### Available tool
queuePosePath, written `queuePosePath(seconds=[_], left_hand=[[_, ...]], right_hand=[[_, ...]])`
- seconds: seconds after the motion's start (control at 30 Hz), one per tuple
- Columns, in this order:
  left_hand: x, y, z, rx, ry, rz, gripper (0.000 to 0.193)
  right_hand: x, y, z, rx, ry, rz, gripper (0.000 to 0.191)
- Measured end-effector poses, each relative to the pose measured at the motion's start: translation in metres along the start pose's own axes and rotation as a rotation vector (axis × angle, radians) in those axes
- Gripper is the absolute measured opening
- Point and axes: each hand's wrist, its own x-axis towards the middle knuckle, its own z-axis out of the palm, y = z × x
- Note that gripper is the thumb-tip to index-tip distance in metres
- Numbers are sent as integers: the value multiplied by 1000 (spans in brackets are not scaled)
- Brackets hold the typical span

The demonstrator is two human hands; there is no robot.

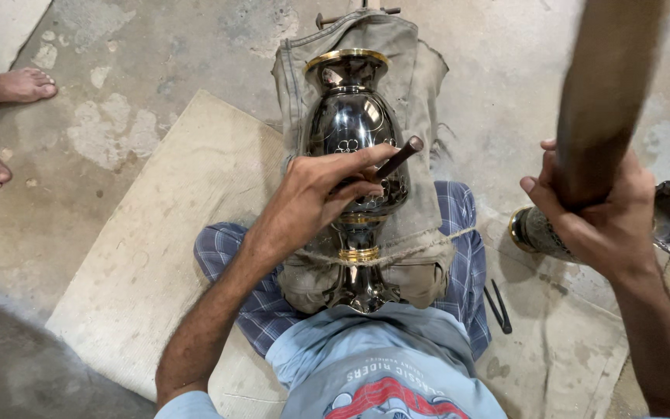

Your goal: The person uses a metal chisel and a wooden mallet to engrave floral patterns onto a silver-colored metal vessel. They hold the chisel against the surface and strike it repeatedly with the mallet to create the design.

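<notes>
While the glossy black metal vase with brass bands lies across the seated person's lap on a grey cloth pad, the left hand pinches a thin dark steel punch against its belly and the right hand, fisted round a raised brown wooden mallet handle off to the vase's side, seems mid-engraving, needing a square blow.

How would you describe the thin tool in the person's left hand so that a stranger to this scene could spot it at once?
Start at the dark, shiny vase lying on grey cloth across the person's lap. The left hand rests on its belly, pinching a thin dark metal punch. Unlike the thick wooden handle in the right hand, it is slim and flat-headed.
</notes>
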Motion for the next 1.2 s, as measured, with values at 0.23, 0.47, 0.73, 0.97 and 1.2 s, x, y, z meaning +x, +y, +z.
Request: queuePosePath(seconds=[0.23, 0.47, 0.73, 0.97, 1.2], left_hand=[[3, 8, -6, 49, -68, -2, 52], [13, 4, -4, 91, -183, 50, 53], [15, 2, 1, 313, -371, 105, 51], [-11, 1, -4, 71, 85, 62, 42], [-32, -8, 24, -288, 437, -239, 54]], right_hand=[[-12, 2, 11, -241, 45, 160, 30], [-33, 11, 39, -72, 178, 10, 26], [-54, 10, 71, 563, 415, -19, 25], [-60, 33, 52, -263, 57, 176, 47], [-1, -1, 10, -395, -288, 136, 67]])
